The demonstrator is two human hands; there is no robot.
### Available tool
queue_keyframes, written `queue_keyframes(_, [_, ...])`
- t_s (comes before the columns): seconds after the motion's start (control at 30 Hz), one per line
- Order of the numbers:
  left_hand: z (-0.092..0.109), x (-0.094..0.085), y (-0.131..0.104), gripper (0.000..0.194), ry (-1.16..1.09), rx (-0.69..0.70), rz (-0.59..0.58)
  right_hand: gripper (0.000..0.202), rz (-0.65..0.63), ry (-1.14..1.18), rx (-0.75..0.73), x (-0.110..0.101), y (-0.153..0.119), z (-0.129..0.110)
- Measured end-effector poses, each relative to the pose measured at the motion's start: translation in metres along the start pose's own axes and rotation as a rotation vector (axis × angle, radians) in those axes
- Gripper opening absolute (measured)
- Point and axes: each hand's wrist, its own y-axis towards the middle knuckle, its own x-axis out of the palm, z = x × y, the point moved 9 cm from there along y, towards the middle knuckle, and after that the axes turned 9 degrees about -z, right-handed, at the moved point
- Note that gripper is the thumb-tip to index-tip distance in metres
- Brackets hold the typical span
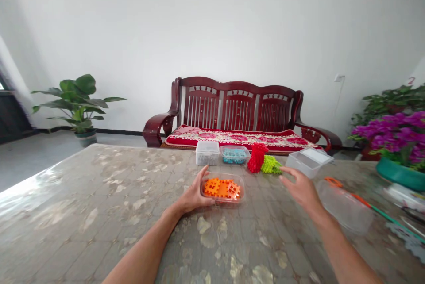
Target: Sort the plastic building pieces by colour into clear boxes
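My left hand (194, 193) grips the left end of a clear plastic container (243, 186), which stands on the table. Inside it lie flat orange interlocking pieces (219, 188) with notched edges and square windows. My right hand (300, 189) is over the table to the right, thumb and index finger apart, holding nothing that I can see. Its index fingertip is right by a lime-green knobbly piece (271, 165); whether they touch I cannot tell. Against that piece stands a taller red knobbly figure (256, 159).
Behind are a white translucent box (207, 153) and a clear tub of blue pieces (234, 155). On the right are an open translucent box (303, 164), a clear lid (347, 209), an orange-and-green stick (381, 213) and purple flowers in a teal pot (403, 173). A wooden bench (239, 107) stands beyond the table.
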Motion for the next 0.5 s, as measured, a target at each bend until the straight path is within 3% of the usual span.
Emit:
queue_keyframes(0.1, [0.001,-0.001,0.001,0.134,-0.012,0.001,0.027,0.044,0.180,-0.106,0.078,-0.054,-0.032,0.047])
queue_keyframes(0.2, [0.002,-0.001,0.001,0.129,-0.007,-0.023,0.041,0.041,0.301,-0.216,0.065,-0.079,-0.064,0.063])
queue_keyframes(0.27, [0.003,-0.003,0.000,0.126,-0.002,-0.040,0.068,0.038,0.322,-0.272,0.012,-0.076,-0.081,0.056])
queue_keyframes(0.37, [0.003,-0.005,-0.001,0.122,0.007,-0.049,0.123,0.032,0.237,-0.374,-0.068,-0.047,-0.098,0.036])
queue_keyframes(0.5, [0.005,-0.005,-0.005,0.123,-0.019,-0.053,0.171,0.029,0.216,-0.477,-0.019,-0.031,-0.106,0.030])
